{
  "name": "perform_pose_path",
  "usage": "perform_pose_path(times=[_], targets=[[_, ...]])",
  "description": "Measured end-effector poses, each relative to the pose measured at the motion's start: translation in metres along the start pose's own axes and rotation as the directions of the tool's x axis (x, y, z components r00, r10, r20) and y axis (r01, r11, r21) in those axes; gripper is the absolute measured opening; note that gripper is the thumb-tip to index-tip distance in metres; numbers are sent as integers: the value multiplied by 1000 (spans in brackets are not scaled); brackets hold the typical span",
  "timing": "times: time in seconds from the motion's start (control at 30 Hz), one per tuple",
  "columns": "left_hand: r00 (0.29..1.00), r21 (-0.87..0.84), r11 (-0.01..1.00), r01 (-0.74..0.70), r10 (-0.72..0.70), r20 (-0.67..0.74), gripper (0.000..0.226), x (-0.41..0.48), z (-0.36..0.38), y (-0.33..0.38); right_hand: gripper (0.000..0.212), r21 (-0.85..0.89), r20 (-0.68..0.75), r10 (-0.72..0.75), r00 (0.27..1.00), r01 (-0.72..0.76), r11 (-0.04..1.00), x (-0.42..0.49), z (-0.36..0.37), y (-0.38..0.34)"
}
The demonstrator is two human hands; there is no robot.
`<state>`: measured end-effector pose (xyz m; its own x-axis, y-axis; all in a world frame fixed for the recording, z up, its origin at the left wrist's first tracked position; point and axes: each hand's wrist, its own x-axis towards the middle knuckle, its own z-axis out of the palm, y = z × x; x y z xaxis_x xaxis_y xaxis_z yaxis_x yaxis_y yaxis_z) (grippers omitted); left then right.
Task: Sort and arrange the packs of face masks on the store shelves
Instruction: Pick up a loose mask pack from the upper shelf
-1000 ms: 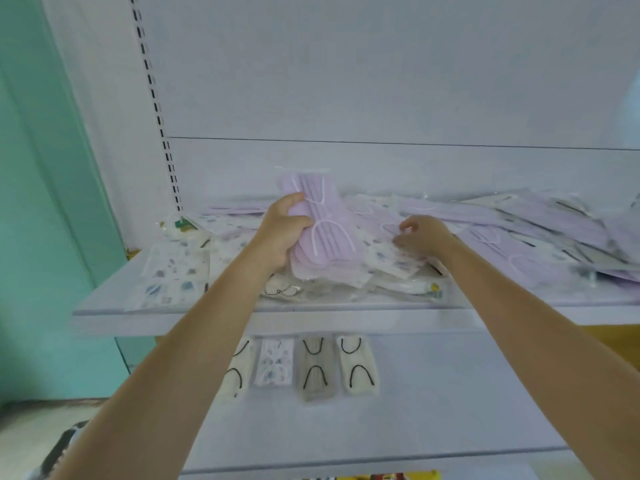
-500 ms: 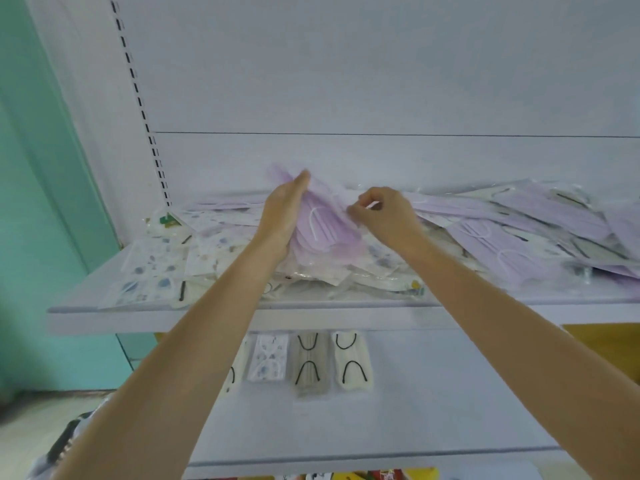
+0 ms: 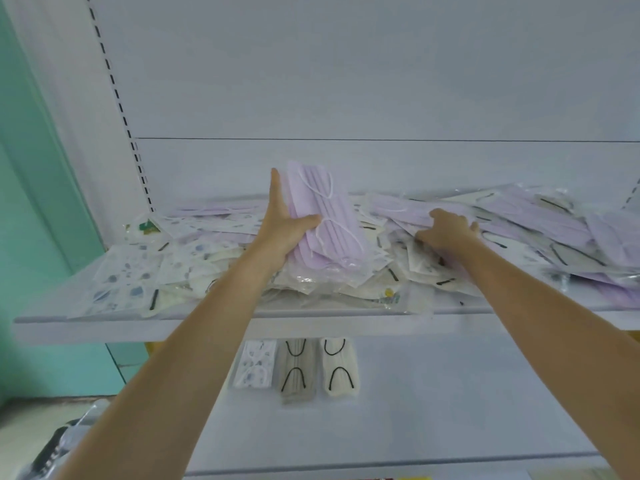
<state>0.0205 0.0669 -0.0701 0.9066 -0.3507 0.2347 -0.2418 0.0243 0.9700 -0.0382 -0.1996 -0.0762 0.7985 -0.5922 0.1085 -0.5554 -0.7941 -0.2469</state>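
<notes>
My left hand [image 3: 282,225] holds a stack of lilac mask packs [image 3: 325,220] tilted up on edge, thumb across the front and fingers behind. The stack stands on a loose heap of packs on the upper shelf [image 3: 86,327]. To the right, my right hand [image 3: 446,230] has its fingers curled round the edge of another lilac pack [image 3: 405,211] lying in the heap. More lilac packs [image 3: 554,223] lie spread at the right. Patterned white packs [image 3: 128,275] lie at the left.
On the lower shelf [image 3: 450,393] three packs lie side by side: a patterned white one [image 3: 256,363], a grey one [image 3: 297,368] and a cream one [image 3: 338,367]. A teal wall [image 3: 31,202] borders the shelving at the left. A slotted upright [image 3: 121,109] runs up the back.
My right hand has moved from beside the held stack out to the right and taken hold of a lilac pack in the heap. My left hand has stood the stack more upright.
</notes>
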Motion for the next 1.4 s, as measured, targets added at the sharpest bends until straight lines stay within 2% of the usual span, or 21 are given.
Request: perform_pose_path(times=[0.13, 0.2, 0.3, 0.37, 0.4, 0.47, 0.53, 0.57, 0.63, 0.67, 0.7, 0.73, 0.8, 0.83, 0.87, 0.9, 0.97, 1.07, 1.2, 1.3, 1.4], targets=[[998, 93, 996, -14, 19, -59, 56, 2, 21, 3, 24, 26, -136, -63, 989, 67, 997, 5, 0, -4], [996, 117, 992, 38, -28, -85, 48, 3, 29, 4, 15, 87, -193, -83, 978, 101, 991, 5, -2, -4], [988, 116, 988, 106, -91, -126, 43, 4, 34, 4, 10, 310, -337, -79, 938, 190, 932, -3, -17, -9], [986, 86, 991, 104, -92, -141, 23, 7, 37, 5, 11, 461, -414, -95, 905, 298, 836, -17, -27, -22], [986, 61, 992, 106, -97, -136, 15, 5, 40, 9, 13, 530, -406, -127, 905, 346, 774, -28, -30, -31], [989, -16, 993, 120, -121, -80, 27, 6, 48, 13, 11, 659, -285, -263, 922, 388, 645, -50, -28, -51], [995, -7, 996, 85, -85, -52, 34, 6, 57, 14, 9, 764, -83, -420, 904, 328, 556, -70, -22, -66], [998, 37, 999, 37, -35, -53, 27, 4, 60, 15, 10, 792, -17, -463, 886, 295, 535, -74, -21, -68], [996, 89, 995, -40, 46, -74, 15, 2, 60, 12, 16, 866, 25, -473, 881, 217, 450, -74, -25, -62], [995, 89, 995, -49, 57, -79, 17, 2, 60, 10, 18, 901, 22, -452, 892, 178, 396, -72, -29, -53], [995, 86, 995, -53, 60, -75, 22, 3, 59, 9, 19, 900, -11, -410, 912, 187, 393, -66, -32, -42], [996, 79, 995, -61, 66, -64, 27, 3, 60, 9, 21, 833, -63, -351, 934, 243, 497, -61, -34, -29], [997, 76, 995, -71, 73, -34, 43, 5, 63, 8, 41, 436, -104, -235, 967, 256, 863, -49, -33, 1], [997, 82, 994, -71, 73, -21, 57, 6, 66, 8, 52, 221, -66, -177, 982, 188, 957, -45, -31, 15], [998, 87, 994, -63, 64, -7, 71, 6, 70, 6, 58, 75, -11, -117, 993, 117, 990, -45, -28, 26], [999, 99, 994, -54, 54, 7, 79, 6, 75, 6, 56, -1, 45, -70, 997, 70, 998, -47, -25, 35], [999, 145, 988, -49, 46, 23, 74, 5, 85, 4, 41, 6, 76, -47, 996, 47, 999, -47, -18, 46], [1000, 217, 976, 19, -18, -8, 56, 4, 96, 3, 24, 170, -30, -51, 998, 55, 984, -50, -19, 52], [999, 234, 971, 44, -38, -31, 52, 3, 95, 3, 16, 408, -75, -50, 996, 77, 910, -62, -53, 54], [998, 184, 981, 58, -50, -46, 47, 0, 96, 8, 17, 631, -113, -146, 983, 185, 754, -74, -85, 46], [999, -26, 998, 53, -53, 11, 39, -7, 99, 17, 13, 739, -223, -212, 951, 307, 599, -81, -86, 21]])
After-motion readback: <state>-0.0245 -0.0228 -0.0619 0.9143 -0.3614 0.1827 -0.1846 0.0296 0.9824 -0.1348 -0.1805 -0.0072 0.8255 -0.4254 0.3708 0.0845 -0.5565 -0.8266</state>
